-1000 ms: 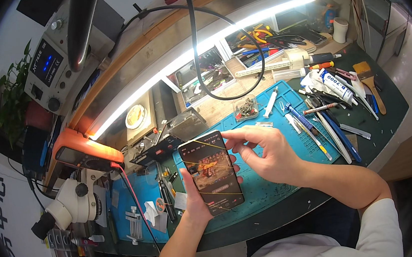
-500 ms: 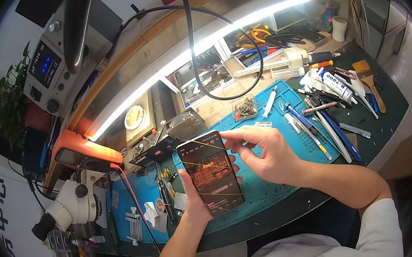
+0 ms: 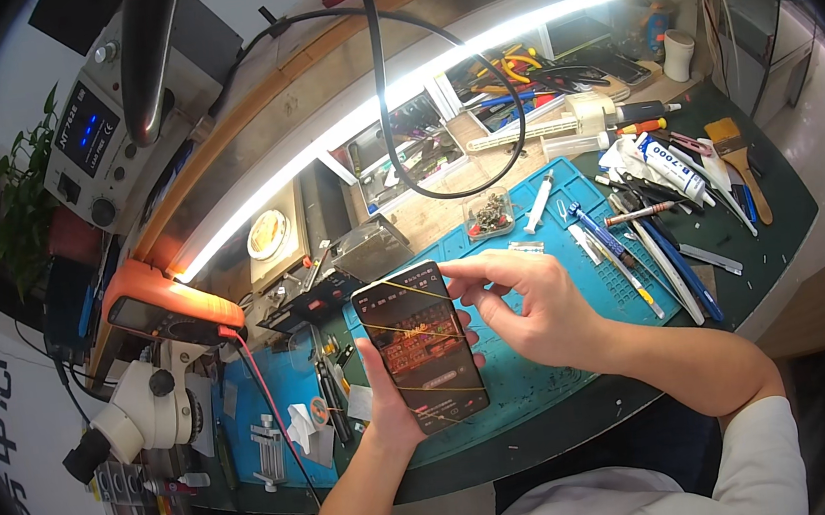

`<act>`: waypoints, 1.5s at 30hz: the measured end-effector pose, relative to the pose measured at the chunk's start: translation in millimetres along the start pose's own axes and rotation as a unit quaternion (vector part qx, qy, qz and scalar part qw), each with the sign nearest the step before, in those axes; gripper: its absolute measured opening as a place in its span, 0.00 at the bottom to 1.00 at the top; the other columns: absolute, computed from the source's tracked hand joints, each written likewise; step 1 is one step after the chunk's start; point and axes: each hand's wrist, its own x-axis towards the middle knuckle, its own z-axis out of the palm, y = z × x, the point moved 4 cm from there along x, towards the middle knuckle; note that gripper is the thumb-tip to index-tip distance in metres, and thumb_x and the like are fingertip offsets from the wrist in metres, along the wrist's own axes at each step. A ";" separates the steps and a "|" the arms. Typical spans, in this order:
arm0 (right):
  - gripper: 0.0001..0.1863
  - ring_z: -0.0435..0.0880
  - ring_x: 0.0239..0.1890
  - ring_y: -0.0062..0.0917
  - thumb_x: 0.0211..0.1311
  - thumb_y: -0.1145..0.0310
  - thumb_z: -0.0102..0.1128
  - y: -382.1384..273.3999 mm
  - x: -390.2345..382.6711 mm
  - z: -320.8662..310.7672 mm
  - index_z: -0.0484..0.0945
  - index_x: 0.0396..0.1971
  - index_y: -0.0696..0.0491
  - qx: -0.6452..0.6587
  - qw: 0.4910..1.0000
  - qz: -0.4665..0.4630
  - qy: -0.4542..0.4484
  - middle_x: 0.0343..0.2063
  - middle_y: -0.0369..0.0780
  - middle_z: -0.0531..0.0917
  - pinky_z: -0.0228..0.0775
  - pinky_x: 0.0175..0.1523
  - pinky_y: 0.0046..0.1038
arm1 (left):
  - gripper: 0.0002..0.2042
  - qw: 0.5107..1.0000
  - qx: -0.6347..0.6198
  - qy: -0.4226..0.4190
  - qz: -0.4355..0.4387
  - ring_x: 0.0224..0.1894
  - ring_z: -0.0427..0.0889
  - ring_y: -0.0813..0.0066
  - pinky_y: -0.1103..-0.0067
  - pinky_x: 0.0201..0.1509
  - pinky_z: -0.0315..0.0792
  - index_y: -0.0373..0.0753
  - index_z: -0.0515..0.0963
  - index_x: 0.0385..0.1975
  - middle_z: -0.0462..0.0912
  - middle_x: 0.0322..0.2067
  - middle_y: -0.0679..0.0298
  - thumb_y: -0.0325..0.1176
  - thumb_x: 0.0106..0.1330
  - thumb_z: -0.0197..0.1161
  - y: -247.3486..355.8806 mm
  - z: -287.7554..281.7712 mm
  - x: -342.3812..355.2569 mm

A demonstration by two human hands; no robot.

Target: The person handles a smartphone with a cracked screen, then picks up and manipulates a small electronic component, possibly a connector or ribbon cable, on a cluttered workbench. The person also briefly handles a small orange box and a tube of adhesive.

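Observation:
My left hand (image 3: 394, 400) holds a dark smartphone (image 3: 424, 362) upright over the bench, thumb along its left edge and fingertips showing past its right edge. The screen is lit with a reddish picture on a dark page. Thin yellow elastic bands (image 3: 441, 388) run slantwise across the glass. At the phone's upper right corner, my right hand (image 3: 539, 310) reaches in with the index finger stretched to the edge. Its thumb is bent below, a little apart from the index finger, and the other fingers are partly hidden. I see nothing held in it.
Beneath lies a blue work mat (image 3: 545, 369) with a syringe (image 3: 540, 202) and a clear box of small parts (image 3: 488, 214). Pens, tweezers, a glue tube (image 3: 675, 170) and a brush (image 3: 740, 173) lie right. An orange multimeter (image 3: 171, 303) and white microscope (image 3: 142, 412) stand left; a black cable (image 3: 383, 90) loops overhead.
The picture on the phone's screen looks redder and has shifted slightly. Both hands and the phone stay where they were.

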 end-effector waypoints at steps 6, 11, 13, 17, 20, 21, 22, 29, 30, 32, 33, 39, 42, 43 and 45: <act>0.19 0.89 0.32 0.24 0.66 0.82 0.51 1.2 -1.0 2.1 0.80 0.55 0.60 0.038 0.999 0.039 0.000 0.39 0.45 0.88 0.81 0.37 0.26 | 0.47 0.998 -0.055 -0.010 -0.001 0.54 0.81 0.57 0.60 0.52 0.81 0.38 0.64 0.69 0.77 0.57 0.54 0.77 0.67 0.41 2.4 10.6 1.7; 0.19 0.89 0.35 0.25 0.67 0.82 0.51 3.0 -2.0 3.4 0.80 0.55 0.60 0.061 0.995 0.074 0.007 0.40 0.46 0.88 0.81 0.37 0.26 | 0.45 0.994 -0.111 -0.019 -0.009 0.55 0.80 0.60 0.60 0.53 0.81 0.38 0.64 0.69 0.76 0.59 0.54 0.75 0.69 0.39 3.6 11.0 1.6; 0.18 0.89 0.37 0.26 0.67 0.82 0.51 6.3 -2.4 4.2 0.80 0.55 0.60 0.026 0.997 0.068 0.004 0.40 0.45 0.88 0.80 0.39 0.27 | 0.45 0.995 -0.096 0.005 0.006 0.55 0.80 0.59 0.60 0.52 0.81 0.37 0.64 0.69 0.76 0.60 0.54 0.75 0.69 0.39 5.6 8.8 1.4; 0.18 0.89 0.42 0.29 0.67 0.81 0.51 12.5 -4.8 5.7 0.79 0.55 0.60 0.018 0.997 0.079 -0.008 0.40 0.45 0.88 0.79 0.40 0.27 | 0.47 0.997 -0.080 -0.007 0.012 0.55 0.81 0.58 0.60 0.55 0.80 0.37 0.64 0.69 0.76 0.60 0.56 0.76 0.67 0.38 5.8 4.4 2.4; 0.19 0.89 0.41 0.28 0.67 0.81 0.51 9.6 -2.8 6.2 0.79 0.56 0.60 0.036 0.996 0.085 -0.015 0.39 0.44 0.88 0.79 0.40 0.27 | 0.49 0.996 -0.081 -0.014 0.019 0.57 0.81 0.57 0.58 0.59 0.79 0.37 0.64 0.70 0.76 0.62 0.55 0.78 0.65 0.38 6.1 3.1 5.1; 0.19 0.89 0.39 0.29 0.67 0.80 0.52 10.2 -2.9 6.5 0.79 0.56 0.60 0.030 0.997 0.073 -0.019 0.40 0.45 0.87 0.80 0.40 0.27 | 0.49 0.996 -0.085 -0.024 0.022 0.58 0.81 0.57 0.58 0.60 0.78 0.37 0.64 0.70 0.75 0.63 0.55 0.78 0.65 0.38 6.1 1.7 5.6; 0.19 0.88 0.40 0.29 0.67 0.79 0.53 8.8 -3.5 8.1 0.78 0.57 0.61 0.043 0.995 0.090 -0.031 0.41 0.45 0.86 0.80 0.42 0.27 | 0.50 0.995 -0.088 -0.034 0.025 0.59 0.80 0.57 0.57 0.61 0.78 0.37 0.63 0.70 0.75 0.64 0.55 0.79 0.65 0.38 5.8 1.1 5.1; 0.38 0.81 0.52 0.28 0.63 0.68 0.67 5.8 -4.8 16.6 0.61 0.71 0.60 0.075 0.984 0.090 -0.138 0.53 0.44 0.80 0.76 0.56 0.31 | 0.51 0.997 0.076 0.015 0.029 0.62 0.78 0.58 0.58 0.63 0.77 0.38 0.60 0.72 0.72 0.66 0.52 0.79 0.64 0.38 7.4 3.9 7.2; 0.43 0.79 0.53 0.26 0.62 0.66 0.70 6.1 -5.7 19.3 0.57 0.73 0.58 0.097 0.977 0.103 -0.158 0.54 0.43 0.79 0.74 0.57 0.30 | 0.51 0.998 0.065 0.006 0.012 0.63 0.77 0.57 0.58 0.63 0.77 0.38 0.60 0.72 0.72 0.66 0.52 0.79 0.64 0.38 5.0 4.0 6.7; 0.47 0.78 0.54 0.26 0.59 0.65 0.73 5.4 -5.9 20.1 0.54 0.73 0.57 0.091 0.967 0.128 -0.199 0.53 0.43 0.79 0.72 0.59 0.33 | 0.52 0.999 0.043 -0.010 -0.023 0.63 0.77 0.56 0.59 0.62 0.77 0.37 0.60 0.72 0.72 0.65 0.50 0.80 0.63 0.37 -1.0 3.8 4.1; 0.46 0.79 0.53 0.26 0.59 0.64 0.74 4.1 -6.5 19.4 0.55 0.72 0.57 0.091 0.965 0.143 -0.200 0.53 0.42 0.79 0.73 0.58 0.33 | 0.56 0.994 0.099 0.004 -0.054 0.63 0.77 0.56 0.62 0.62 0.78 0.36 0.59 0.73 0.70 0.67 0.50 0.83 0.58 0.40 -1.0 2.4 2.7; 0.19 0.85 0.48 0.28 0.75 0.66 0.56 8.9 -2.3 13.5 0.72 0.60 0.58 0.096 0.973 0.168 -0.124 0.48 0.44 0.84 0.81 0.48 0.31 | 0.54 0.995 0.093 0.000 -0.047 0.61 0.79 0.56 0.62 0.63 0.78 0.38 0.58 0.73 0.72 0.65 0.50 0.82 0.60 0.39 -2.0 -1.8 2.1; 0.18 0.86 0.45 0.26 0.77 0.64 0.55 9.8 -0.5 11.4 0.74 0.58 0.59 0.127 0.972 0.164 -0.108 0.48 0.44 0.84 0.81 0.38 0.26 | 0.52 0.996 0.074 0.038 -0.023 0.54 0.83 0.54 0.62 0.54 0.82 0.40 0.60 0.72 0.73 0.63 0.50 0.81 0.62 0.35 -2.4 3.7 5.5; 0.18 0.86 0.45 0.26 0.76 0.63 0.55 10.7 -0.9 11.7 0.74 0.57 0.59 0.124 0.971 0.170 -0.109 0.47 0.44 0.84 0.81 0.40 0.27 | 0.51 0.999 0.014 0.042 -0.012 0.54 0.83 0.54 0.61 0.53 0.83 0.40 0.60 0.72 0.74 0.63 0.50 0.81 0.63 0.35 -4.1 1.3 6.0; 0.18 0.86 0.45 0.28 0.76 0.62 0.56 11.3 -2.5 12.1 0.76 0.55 0.61 0.118 0.970 0.183 -0.110 0.44 0.44 0.84 0.81 0.44 0.29 | 0.51 0.999 -0.008 0.021 -0.028 0.54 0.83 0.54 0.61 0.54 0.82 0.39 0.60 0.72 0.74 0.63 0.51 0.80 0.63 0.35 -5.1 -4.7 3.7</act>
